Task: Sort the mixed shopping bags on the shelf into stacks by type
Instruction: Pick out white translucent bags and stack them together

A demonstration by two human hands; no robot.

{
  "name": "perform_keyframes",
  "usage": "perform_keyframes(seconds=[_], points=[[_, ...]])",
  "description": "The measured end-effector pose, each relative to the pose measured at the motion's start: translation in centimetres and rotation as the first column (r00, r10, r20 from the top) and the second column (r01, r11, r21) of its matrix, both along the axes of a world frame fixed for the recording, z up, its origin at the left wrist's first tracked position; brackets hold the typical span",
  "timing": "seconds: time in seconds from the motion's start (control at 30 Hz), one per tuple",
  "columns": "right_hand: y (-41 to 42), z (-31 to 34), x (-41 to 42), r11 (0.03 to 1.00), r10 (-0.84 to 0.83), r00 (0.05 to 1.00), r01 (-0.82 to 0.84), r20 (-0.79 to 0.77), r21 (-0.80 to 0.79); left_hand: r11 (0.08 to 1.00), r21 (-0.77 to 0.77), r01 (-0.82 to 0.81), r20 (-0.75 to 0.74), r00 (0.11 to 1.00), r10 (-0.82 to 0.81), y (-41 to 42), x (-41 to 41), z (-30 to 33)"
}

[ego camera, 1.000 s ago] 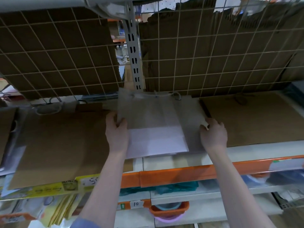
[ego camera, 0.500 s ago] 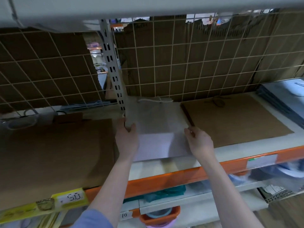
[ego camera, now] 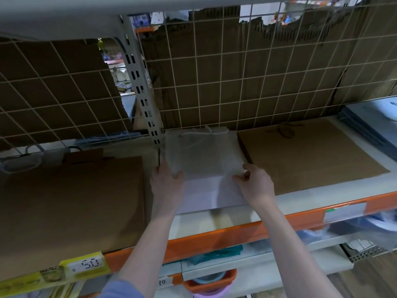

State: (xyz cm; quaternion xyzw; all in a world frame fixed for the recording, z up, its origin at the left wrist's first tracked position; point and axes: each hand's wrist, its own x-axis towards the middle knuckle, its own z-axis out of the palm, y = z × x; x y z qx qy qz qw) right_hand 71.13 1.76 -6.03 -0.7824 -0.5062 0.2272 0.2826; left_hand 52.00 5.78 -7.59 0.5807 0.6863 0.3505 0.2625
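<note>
A stack of white paper bags [ego camera: 206, 160] with white cord handles lies flat in the middle of the shelf [ego camera: 305, 196]. My left hand [ego camera: 166, 183] holds its left edge, thumb on top of the top bag. My right hand [ego camera: 255, 183] rests at its right edge with fingers curled against the side of the stack. A large brown paper bag [ego camera: 71, 203] lies flat to the left. Another brown paper bag [ego camera: 305, 155] with a brown cord handle lies to the right. Grey-blue bags [ego camera: 373, 123] are stacked at the far right.
A wire grid backed by torn cardboard [ego camera: 236, 78] closes the back of the shelf. A slotted metal upright [ego camera: 142, 91] stands just left of the white stack. The orange shelf front [ego camera: 214, 239] carries a yellow price tag [ego camera: 86, 265]. Lower shelves hold bowls and packets.
The view has shifted so the shelf sits further left and closer. Both hands stay at the sides of the white stack, with the right hand's fingers now more curled against its edge.
</note>
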Motion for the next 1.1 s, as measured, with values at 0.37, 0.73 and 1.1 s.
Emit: perform_keyframes(seconds=[0.37,0.73,1.1], points=[[1.7,-0.3,-0.8,0.990,0.106,0.993,-0.101,-0.050,0.098,0.995,-0.092,0.040,-0.158,0.986,-0.055,1.4,-0.2,0.3],[2.5,0.2,-1.3,0.984,0.163,0.986,-0.165,0.027,0.075,0.994,-0.104,-0.020,-0.045,0.999,0.016,0.8,0.2,1.4],[1.4,0.6,-2.6,0.982,0.191,0.967,-0.188,0.168,-0.035,0.978,-0.207,-0.010,0.191,0.980,0.050,0.7,-0.3,1.3]])
